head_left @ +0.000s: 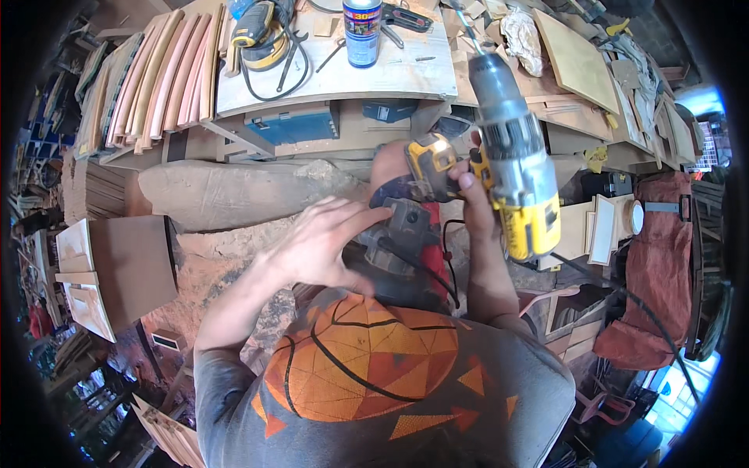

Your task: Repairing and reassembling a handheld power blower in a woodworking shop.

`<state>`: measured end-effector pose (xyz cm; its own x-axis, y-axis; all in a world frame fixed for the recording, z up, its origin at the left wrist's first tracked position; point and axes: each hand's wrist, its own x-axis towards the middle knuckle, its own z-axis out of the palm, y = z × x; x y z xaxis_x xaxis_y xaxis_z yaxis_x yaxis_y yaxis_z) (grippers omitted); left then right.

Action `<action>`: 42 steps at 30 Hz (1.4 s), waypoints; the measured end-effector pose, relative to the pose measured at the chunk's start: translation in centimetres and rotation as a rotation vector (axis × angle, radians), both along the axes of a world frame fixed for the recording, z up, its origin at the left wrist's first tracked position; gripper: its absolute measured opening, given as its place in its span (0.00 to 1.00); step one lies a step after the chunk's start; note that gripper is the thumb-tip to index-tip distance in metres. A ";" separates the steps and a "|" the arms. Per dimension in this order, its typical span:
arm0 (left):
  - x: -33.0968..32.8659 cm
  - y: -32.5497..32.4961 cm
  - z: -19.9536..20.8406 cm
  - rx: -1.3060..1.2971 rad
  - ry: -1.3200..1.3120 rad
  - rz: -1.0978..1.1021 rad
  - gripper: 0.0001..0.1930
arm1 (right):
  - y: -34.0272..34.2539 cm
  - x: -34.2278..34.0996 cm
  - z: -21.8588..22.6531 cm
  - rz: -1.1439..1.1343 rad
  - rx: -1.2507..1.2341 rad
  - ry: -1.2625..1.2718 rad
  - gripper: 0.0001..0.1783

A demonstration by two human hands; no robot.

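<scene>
Yellow, black and silver pistol-grip power drill (pixel 524 168): seen in the head view, raised in front of the person's right shoulder, its ribbed black chuck (pixel 493 74) and slim bit (pixel 468 35) pointing up and away toward the bench.
Right hand (pixel 474 191): fingers closed round the drill's handle, near the yellow trigger.
Left hand (pixel 316 242): empty, fingers spread and loosely curved, beside a boxy grey-and-black tool (pixel 407 222) with a black cord; whether the fingertips touch it, I cannot tell.
Likely handling: rigid and fairly heavy, with weight at the motor and at the blocky yellow-and-black battery pack (pixel 433 162); not fragile, though the thin bit could snap.
Where to hold: the handle between motor and battery, clear of chuck and bit.
Pale plywood worktop (pixel 390 82): flat and dusty, bearing a rounded yellow-and-black sander (pixel 261 39) and a smooth blue cylindrical can (pixel 362 35).
Long wooden strips (pixel 160 78): gently bowed, pinkish and tan, stacked side by side.
Rust-red cloth (pixel 644 296): soft, creased, hanging at the right.
</scene>
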<state>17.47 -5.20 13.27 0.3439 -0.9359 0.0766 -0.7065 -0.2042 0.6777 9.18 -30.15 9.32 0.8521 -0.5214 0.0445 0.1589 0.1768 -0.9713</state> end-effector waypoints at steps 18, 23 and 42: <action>6.5 -0.9 -4.5 0.204 -0.004 0.538 0.33 | -1.4 -8.2 15.3 0.197 -0.401 -0.151 0.36; 10.0 -2.8 -4.6 0.443 0.207 0.550 0.35 | -1.5 -10.5 14.9 0.356 -0.398 0.180 0.19; 5.3 -2.9 -6.0 0.376 -0.181 0.763 0.31 | -1.7 -15.4 9.0 0.489 -0.509 0.686 0.21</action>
